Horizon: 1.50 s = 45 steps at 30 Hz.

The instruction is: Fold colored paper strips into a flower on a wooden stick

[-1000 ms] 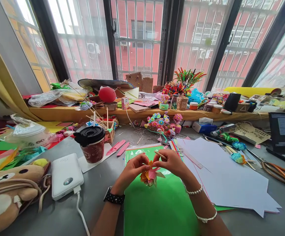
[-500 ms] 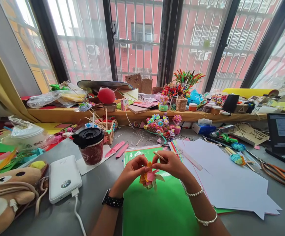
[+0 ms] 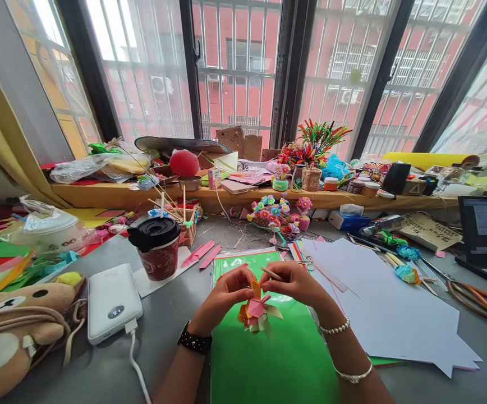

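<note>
Between my two hands hangs a folded paper flower with pink, orange and pale green petals. My left hand pinches an orange petal at its top. My right hand has its thumb and forefinger at the same orange petal, and a thin wooden stick is tucked in its fingers. The flower is held above a green sheet that lies flat on the grey table. Both fingertips partly hide the top of the flower.
Left of my hands stand a lidded paper cup and a white power bank with a cable. White paper, a ruler and scissors lie to the right. Pink paper strips and pipe-cleaner flowers are beyond.
The fingers have shifted slightly on the flower, and more of the orange petal shows between them. The pink petals now face the camera more. The view has moved a little.
</note>
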Motion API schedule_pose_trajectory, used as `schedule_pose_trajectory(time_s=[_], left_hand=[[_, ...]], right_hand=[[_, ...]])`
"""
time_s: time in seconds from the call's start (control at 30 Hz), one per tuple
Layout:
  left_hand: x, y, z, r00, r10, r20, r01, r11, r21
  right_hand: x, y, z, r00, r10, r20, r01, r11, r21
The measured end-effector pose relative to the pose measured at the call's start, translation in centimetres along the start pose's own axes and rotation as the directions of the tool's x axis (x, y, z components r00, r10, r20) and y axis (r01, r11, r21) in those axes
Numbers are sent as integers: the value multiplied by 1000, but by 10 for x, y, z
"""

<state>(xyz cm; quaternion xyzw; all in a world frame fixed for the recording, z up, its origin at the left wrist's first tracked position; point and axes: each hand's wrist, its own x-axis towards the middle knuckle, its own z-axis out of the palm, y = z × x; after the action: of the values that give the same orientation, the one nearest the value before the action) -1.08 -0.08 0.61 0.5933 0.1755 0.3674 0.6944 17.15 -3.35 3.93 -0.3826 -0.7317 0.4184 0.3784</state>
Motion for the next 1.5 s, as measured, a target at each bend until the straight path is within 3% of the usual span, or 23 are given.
schedule_pose_trajectory(time_s=[0.47,0.83,1.0,1.23,1.4,1.5], left_hand=[[2,-1,1,997,-19,-71,21,1000,15],[3,0,0,992,27,-121,-22,999,45],[4,1,0,994,25,-104,-18,998,62],[2,5,3,994,14,-110,0,992,126],[0,9,4,998,-38,-40,43,990,133],[0,10,4,998,-38,-54,45,990,134]], right_hand=[[6,-3,8,984,-27,-178,18,998,-52],[4,0,3,984,-116,-134,96,985,-146],[2,0,0,995,-53,-85,44,993,-110],[3,5,1,992,24,-128,-38,994,-105],[4,8,0,993,93,-66,-99,992,-82],[5,7,2,989,101,-105,-112,988,-102]])
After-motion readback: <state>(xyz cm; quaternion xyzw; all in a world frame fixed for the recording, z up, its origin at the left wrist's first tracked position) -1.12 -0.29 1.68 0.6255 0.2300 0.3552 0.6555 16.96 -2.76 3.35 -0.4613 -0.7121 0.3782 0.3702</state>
